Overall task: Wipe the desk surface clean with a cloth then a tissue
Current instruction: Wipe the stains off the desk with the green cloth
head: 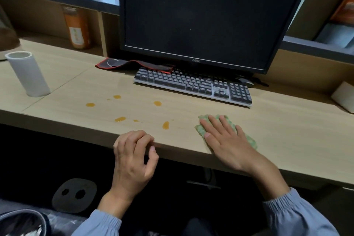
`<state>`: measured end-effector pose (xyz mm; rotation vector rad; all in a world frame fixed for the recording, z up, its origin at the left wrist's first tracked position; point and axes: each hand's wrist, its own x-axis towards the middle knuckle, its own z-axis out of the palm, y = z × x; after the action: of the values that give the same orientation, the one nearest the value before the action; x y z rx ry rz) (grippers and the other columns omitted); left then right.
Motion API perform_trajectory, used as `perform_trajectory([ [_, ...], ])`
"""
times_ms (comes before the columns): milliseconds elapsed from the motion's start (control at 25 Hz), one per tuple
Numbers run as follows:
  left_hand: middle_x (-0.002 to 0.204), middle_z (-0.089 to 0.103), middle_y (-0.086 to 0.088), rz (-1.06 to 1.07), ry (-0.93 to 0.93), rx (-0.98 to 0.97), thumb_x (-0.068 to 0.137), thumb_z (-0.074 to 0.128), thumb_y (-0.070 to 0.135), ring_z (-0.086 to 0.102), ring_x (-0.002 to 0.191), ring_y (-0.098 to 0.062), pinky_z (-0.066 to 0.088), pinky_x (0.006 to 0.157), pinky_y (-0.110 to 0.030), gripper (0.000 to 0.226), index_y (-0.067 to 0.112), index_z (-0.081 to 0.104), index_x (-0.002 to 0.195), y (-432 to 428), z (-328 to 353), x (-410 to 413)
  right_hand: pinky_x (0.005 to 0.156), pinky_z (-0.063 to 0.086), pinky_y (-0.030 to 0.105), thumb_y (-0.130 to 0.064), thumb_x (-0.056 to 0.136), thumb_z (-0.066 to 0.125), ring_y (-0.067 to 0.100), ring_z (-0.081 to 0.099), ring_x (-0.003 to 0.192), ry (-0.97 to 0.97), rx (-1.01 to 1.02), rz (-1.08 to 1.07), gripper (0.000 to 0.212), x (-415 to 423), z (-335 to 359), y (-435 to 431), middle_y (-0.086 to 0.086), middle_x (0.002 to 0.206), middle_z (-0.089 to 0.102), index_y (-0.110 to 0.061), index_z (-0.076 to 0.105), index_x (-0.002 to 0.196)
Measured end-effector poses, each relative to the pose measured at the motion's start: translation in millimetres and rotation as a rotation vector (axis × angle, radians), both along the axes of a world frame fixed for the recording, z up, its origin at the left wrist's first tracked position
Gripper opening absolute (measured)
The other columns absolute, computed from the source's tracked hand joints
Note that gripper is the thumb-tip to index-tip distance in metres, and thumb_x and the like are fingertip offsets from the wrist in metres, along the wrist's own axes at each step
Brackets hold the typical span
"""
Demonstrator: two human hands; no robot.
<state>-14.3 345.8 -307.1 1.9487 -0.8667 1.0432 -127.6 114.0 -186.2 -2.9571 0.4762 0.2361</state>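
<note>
A light wooden desk (287, 130) carries several orange liquid spots (165, 125) near its front edge, left of centre. A green cloth (249, 139) lies flat on the desk to the right of the spots. My right hand (224, 140) presses on the cloth with straight, spread fingers and covers most of it. My left hand (134, 151) rests at the desk's front edge with loosely curled fingers and holds nothing. A white tissue roll (28, 74) stands upright at the far left of the desk.
A grey keyboard (193, 84) lies behind the spots under a black monitor (201, 15). A folded black and red mat (132, 64) sits left of the keyboard. An orange bottle (77, 28) stands on a back shelf. A white object (344, 96) is at the right edge.
</note>
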Motion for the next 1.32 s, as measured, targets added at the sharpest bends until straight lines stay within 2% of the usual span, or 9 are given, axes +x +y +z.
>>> perform_trajectory([
  [160,0.115,0.066,-0.014,-0.050,0.012,-0.007,0.089,0.059,0.012,0.059,0.114,-0.034,0.034,0.114,-0.036,0.026,0.008,0.062,0.115,7.6,-4.5,-0.1,0.122,-0.014,0.050,-0.051,0.106,0.004,0.012,-0.029,0.149,-0.020,0.020,0.124,0.053,34.7,-0.3,40.1,-0.020,0.164,-0.019,-0.046,-0.007,0.157],
  [320,0.118,0.064,-0.016,-0.002,0.002,0.005,0.087,0.062,0.008,0.057,0.117,-0.038,0.042,0.112,-0.048,0.031,0.008,0.060,0.118,18.0,-3.8,4.3,0.121,-0.012,0.056,-0.049,0.106,0.007,0.017,-0.025,0.151,-0.008,0.021,0.205,0.054,100.3,-3.9,70.9,-0.014,0.167,-0.016,-0.044,-0.006,0.159],
  [520,0.121,0.060,-0.015,0.057,0.003,0.011,0.081,0.066,0.005,0.053,0.121,-0.036,0.039,0.116,-0.052,0.040,0.009,0.057,0.120,23.5,4.7,12.5,0.121,-0.012,0.056,-0.051,0.106,0.008,0.016,-0.020,0.153,0.008,0.066,0.225,0.055,154.6,0.8,63.8,-0.014,0.168,-0.013,-0.044,-0.002,0.159],
  [760,0.121,0.060,-0.017,0.093,0.010,0.009,0.086,0.061,0.009,0.051,0.122,-0.035,0.040,0.115,-0.055,0.032,0.003,0.062,0.117,33.6,4.6,14.6,0.122,-0.008,0.053,-0.053,0.106,0.008,0.013,-0.017,0.153,-0.001,0.061,0.147,0.054,133.4,5.7,14.7,-0.015,0.168,-0.010,-0.047,-0.002,0.158],
  [1000,0.119,0.060,-0.019,0.114,0.025,-0.010,0.086,0.059,0.009,0.055,0.118,-0.041,0.040,0.112,-0.060,0.032,0.001,0.062,0.118,45.5,3.2,23.5,0.123,-0.009,0.050,-0.053,0.106,0.007,0.008,-0.020,0.152,-0.004,0.017,0.131,0.053,87.1,0.6,-12.6,-0.018,0.167,-0.013,-0.048,-0.006,0.157],
  [1320,0.119,0.060,-0.021,0.194,0.076,-0.063,0.086,0.059,0.009,0.054,0.118,-0.043,0.039,0.113,-0.060,0.032,-0.003,0.064,0.115,69.2,0.7,48.5,0.123,-0.012,0.045,-0.051,0.107,0.009,0.004,-0.025,0.149,0.028,0.035,0.351,0.053,138.7,4.7,17.2,-0.021,0.165,-0.017,-0.047,-0.008,0.157],
])
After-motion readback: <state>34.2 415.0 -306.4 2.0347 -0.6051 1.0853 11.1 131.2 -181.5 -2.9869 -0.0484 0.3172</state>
